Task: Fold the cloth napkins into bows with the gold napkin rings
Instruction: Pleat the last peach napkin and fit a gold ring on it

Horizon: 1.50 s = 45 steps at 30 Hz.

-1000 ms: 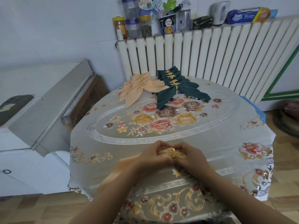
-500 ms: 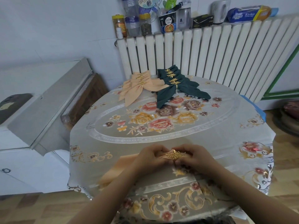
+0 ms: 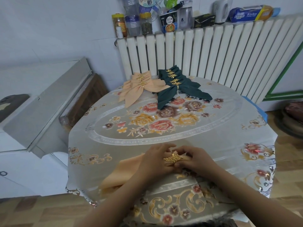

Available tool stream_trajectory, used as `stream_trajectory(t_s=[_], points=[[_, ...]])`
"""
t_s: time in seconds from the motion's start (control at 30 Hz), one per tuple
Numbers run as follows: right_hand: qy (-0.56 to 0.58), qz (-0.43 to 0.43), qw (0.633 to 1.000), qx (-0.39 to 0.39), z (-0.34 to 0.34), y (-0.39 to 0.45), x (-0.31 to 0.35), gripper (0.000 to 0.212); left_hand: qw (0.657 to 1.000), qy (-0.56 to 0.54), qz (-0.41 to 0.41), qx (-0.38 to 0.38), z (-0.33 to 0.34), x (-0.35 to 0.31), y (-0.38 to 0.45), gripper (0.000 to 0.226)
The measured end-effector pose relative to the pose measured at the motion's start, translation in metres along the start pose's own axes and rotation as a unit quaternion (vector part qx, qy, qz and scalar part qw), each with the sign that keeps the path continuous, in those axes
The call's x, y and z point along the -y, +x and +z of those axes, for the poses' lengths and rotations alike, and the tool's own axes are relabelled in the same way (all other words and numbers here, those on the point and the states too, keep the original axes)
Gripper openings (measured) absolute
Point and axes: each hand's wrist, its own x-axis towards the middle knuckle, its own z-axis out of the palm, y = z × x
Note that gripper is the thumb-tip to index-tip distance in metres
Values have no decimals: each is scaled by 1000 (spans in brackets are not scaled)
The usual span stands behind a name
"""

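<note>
Left hand [image 3: 154, 158] and right hand [image 3: 194, 159] close together, fingers curled, forearms converging

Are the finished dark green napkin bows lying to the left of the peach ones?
No, the dark green napkin bows lie to the right of the peach napkin bows, at the table's far edge by the white radiator.

A lived-in room of a home is shown. A table covered by a floral tablecloth [image 3: 164, 126] is set against a white radiator [image 3: 213, 51] at the far side, whose top is crowded with food jars [image 3: 146, 23], an instant-noodle cup [image 3: 168, 22] and a kitchen-wrap box [image 3: 250, 13]. A white cabinet [image 3: 32, 102] is seen on the left.
</note>
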Motion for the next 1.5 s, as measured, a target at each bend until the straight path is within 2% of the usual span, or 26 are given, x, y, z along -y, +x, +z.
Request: stream_trajectory(t_s=[0.23,0.4,0.53,0.63,0.73,0.83,1.07,1.33,1.43,1.5], points=[[-49,-51,997,-9,2,-1,-3,33,996,5,63,-56,-2,2,-4,46],[-80,-79,994,-3,6,-1,-3,35,994,75,79,-23,-16,5,-8,41],[-74,-75,994,-11,6,-2,-2,30,982,157,98,17,-19,1,-5,53],[-60,-73,996,-4,5,-2,-3,33,986,146,78,21,-17,-3,-6,60],[-62,-74,995,1,4,-1,-3,33,990,124,59,-19,-13,-4,-9,45],[-58,-78,995,-15,5,-3,-2,29,990,124,59,-24,-9,-3,-9,37],[-80,-86,993,-32,10,-3,-3,35,983,165,67,39,-23,-2,-7,35],[-101,-77,991,-41,12,-4,-5,43,983,173,20,58,-40,9,-14,42],[-110,-71,990,-45,12,-4,-5,36,988,150,2,27,-40,18,-23,57],[-123,-71,989,-46,12,-5,-3,37,994,112,-12,-7,-42,27,-34,59]])
